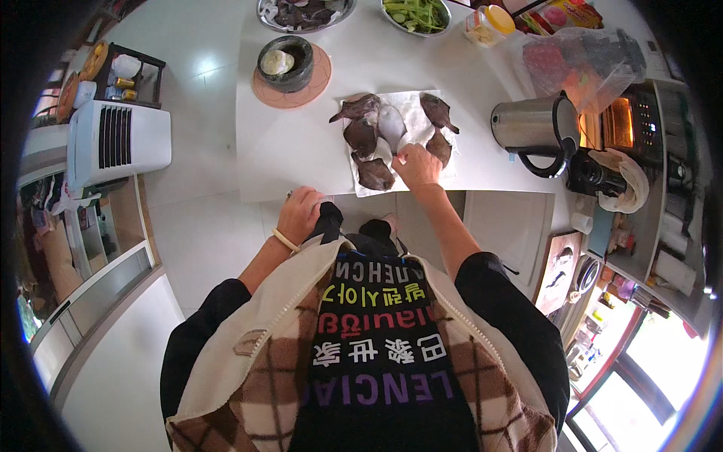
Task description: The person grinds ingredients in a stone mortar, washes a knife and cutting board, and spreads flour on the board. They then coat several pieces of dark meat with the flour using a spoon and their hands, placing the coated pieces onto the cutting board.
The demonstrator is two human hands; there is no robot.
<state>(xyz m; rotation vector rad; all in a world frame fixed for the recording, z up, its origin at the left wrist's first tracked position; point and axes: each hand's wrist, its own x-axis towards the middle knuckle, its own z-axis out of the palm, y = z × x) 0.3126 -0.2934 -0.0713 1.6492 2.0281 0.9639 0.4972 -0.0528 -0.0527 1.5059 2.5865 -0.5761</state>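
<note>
Several small dark flatfish-like fish, such as the one at the left [360, 137], lie on a white cloth or paper towel [415, 101] at the counter's near edge. Among them, one pale fish [391, 125] shows its light side. My right hand [418, 166] is over the towel, just below the pale fish and beside a brown fish [439, 148]; its fingertips are bent together near the pale fish's tail, and whether they pinch it cannot be told. My left hand [301, 213], with a ring and a bangle, rests by the counter's edge, left of the towel, its fingers loosely curled.
A stone mortar [287, 79] stands on a round pink mat [265, 97] at the back left. Behind are a metal bowl of dark pieces [308, 28], a bowl of cut greens [418, 31] and a yellow-lidded jar [488, 28]. A steel kettle [522, 127] stands right; beyond it glows an oven [621, 121].
</note>
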